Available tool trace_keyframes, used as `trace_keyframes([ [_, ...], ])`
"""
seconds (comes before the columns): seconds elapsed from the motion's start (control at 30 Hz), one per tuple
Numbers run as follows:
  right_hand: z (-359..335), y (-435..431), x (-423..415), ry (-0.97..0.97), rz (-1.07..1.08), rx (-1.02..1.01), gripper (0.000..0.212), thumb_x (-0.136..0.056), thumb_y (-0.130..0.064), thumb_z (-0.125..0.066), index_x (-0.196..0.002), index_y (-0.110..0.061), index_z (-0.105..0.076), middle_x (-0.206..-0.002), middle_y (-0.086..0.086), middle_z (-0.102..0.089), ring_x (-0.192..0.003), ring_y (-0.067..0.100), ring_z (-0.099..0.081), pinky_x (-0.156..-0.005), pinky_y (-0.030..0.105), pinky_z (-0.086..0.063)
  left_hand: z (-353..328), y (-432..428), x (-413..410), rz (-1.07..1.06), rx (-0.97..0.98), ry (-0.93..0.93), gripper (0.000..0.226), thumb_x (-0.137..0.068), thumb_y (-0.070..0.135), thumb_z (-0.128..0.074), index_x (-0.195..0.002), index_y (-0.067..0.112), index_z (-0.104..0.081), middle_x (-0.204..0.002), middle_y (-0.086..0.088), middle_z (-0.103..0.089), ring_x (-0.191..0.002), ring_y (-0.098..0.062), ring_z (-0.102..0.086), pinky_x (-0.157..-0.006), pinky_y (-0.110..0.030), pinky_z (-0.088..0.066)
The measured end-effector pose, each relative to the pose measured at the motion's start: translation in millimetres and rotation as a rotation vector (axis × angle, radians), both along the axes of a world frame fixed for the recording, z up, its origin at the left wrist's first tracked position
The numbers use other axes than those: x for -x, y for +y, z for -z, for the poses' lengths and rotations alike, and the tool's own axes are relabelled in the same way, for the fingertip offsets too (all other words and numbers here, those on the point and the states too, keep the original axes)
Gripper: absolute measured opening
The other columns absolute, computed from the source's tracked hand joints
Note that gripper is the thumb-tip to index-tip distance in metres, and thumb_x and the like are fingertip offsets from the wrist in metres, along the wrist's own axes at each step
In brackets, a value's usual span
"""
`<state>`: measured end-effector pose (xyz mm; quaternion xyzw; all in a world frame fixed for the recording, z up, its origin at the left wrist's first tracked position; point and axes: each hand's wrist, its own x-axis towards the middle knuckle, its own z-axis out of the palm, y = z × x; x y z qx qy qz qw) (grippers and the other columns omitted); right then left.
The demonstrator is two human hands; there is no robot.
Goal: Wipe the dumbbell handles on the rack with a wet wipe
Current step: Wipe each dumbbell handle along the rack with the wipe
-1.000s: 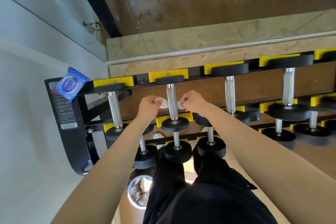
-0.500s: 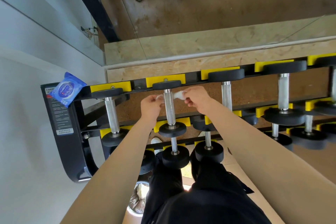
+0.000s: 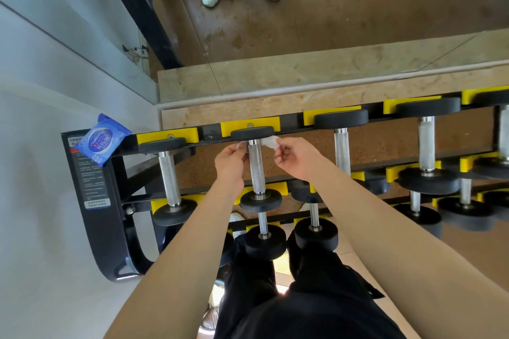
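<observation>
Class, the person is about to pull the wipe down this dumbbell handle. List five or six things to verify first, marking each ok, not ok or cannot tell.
1. Wet wipe passes round the handle at its far end: ok.
2. Left hand and right hand each pinch one end of the wipe: ok.
3. Far head sits at the yellow cradle of the rack: ok.
4. Handle bare and unobstructed below the wipe: ok.
5. Wipe moist enough: cannot tell.
6. Wipes pack lies on the rack's corner: ok.
</observation>
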<state>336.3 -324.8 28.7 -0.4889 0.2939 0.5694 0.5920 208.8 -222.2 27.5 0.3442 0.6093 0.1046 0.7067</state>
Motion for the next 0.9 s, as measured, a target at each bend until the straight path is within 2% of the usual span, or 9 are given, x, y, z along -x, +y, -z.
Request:
trace_keyframes([
  [0.17,3.8,25.2,24.4,-0.188,-0.151,0.079,0.005,-0.098,-0.003,-0.058,-0.100,-0.004,-0.063,-0.077,0.006,-0.062,-0.063,0.012,-0.055,-0.059,0.024,-0.048,-1.9,5.8,25.5,-0.029,-0.128,0.079,0.008,-0.099,0.011,-0.061,-0.098,0.016,-0.067,-0.103,-0.003,-0.071,-0.093,-0.013,-0.069,-0.078,-0.021,-0.055],
  [0.33,4.9,-3.3,1.5,-0.307,-0.471,0.087,0.018,-0.098,-0.002,-0.057,-0.114,0.000,-0.064,-0.082,0.008,-0.061,-0.070,0.014,-0.057,-0.066,0.026,-0.052,9.8,-4.5,31.9,0.138,-0.122,0.179,0.015,-0.100,0.009,-0.059,-0.092,0.021,-0.064,-0.097,-0.005,-0.070,-0.086,-0.017,-0.064,-0.072,-0.023,-0.051],
  [0.47,10.5,-16.7,3.1,-0.341,-0.538,0.083,0.014,-0.096,-0.001,-0.060,-0.109,0.000,-0.066,-0.087,0.012,-0.064,-0.074,0.017,-0.062,-0.070,0.027,-0.054,8.9,0.4,41.0,0.275,-0.143,0.185,0.016,-0.100,0.011,-0.058,-0.095,0.024,-0.065,-0.086,-0.002,-0.063,-0.074,-0.013,-0.051,-0.073,-0.028,-0.046],
  [0.63,10.2,-3.4,29.5,-0.428,-0.606,0.158,0.014,-0.094,0.000,-0.063,-0.107,0.000,-0.065,-0.091,0.013,-0.069,-0.074,0.016,-0.067,-0.066,0.024,-0.056,10.6,7.7,61.4,0.226,-0.120,0.224,0.013,-0.101,0.010,-0.057,-0.107,0.014,-0.068,-0.083,-0.002,-0.061,-0.068,-0.011,-0.048,-0.064,-0.023,-0.042],
  [0.8,5.0,-28.5,-0.2,-0.454,-0.684,0.234,0.010,-0.093,0.000,-0.064,-0.101,-0.004,-0.068,-0.098,0.017,-0.067,-0.074,0.017,-0.066,-0.070,0.026,-0.058,10.3,-13.2,42.2,0.420,-0.171,0.244,0.015,-0.100,0.011,-0.056,-0.110,0.010,-0.067,-0.085,-0.001,-0.064,-0.077,-0.015,-0.056,-0.075,-0.028,-0.048],
  [0.9,6.8,-28.8,15.8,-0.520,-0.785,0.271,0.011,-0.091,0.001,-0.067,-0.096,-0.008,-0.069,-0.099,0.016,-0.069,-0.075,0.017,-0.068,-0.069,0.026,-0.059,9.7,-8.6,55.1,0.517,-0.224,0.313,0.014,-0.100,0.014,-0.058,-0.109,0.012,-0.069,-0.097,-0.002,-0.067,-0.090,-0.018,-0.059,-0.077,-0.029,-0.048],
])
